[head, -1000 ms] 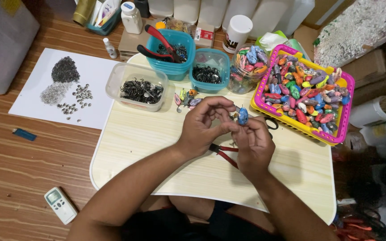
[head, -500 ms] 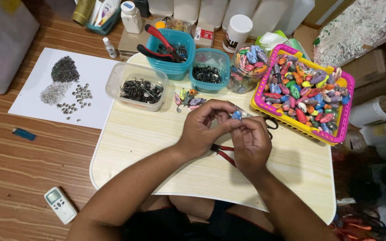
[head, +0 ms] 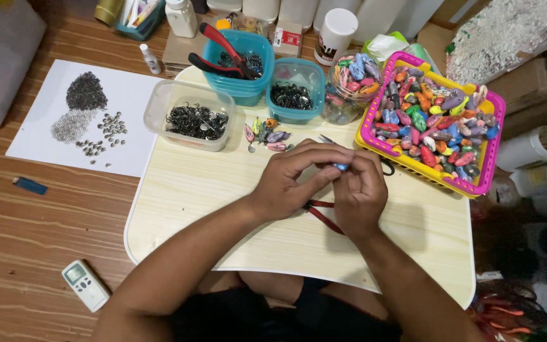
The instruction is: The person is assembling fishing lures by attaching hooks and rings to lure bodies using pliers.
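Observation:
My left hand and my right hand meet over the middle of a pale wooden lap table. Together their fingertips pinch a small blue lure-shaped piece. Red-handled pliers lie on the table under my hands, mostly hidden. Just beyond my left hand lies a short row of small coloured pieces. To the right stands a pink and yellow basket heaped with many coloured pieces.
A clear tub of dark hooks, two blue tubs, one holding red-handled pliers, and a clear jar of coloured pieces line the table's far edge. White paper with small metal parts, a blue lighter and a remote lie on the floor at left.
My hands have shifted slightly and the blue piece now sits lower between my fingertips, turned a little. Nothing else on the table has moved.

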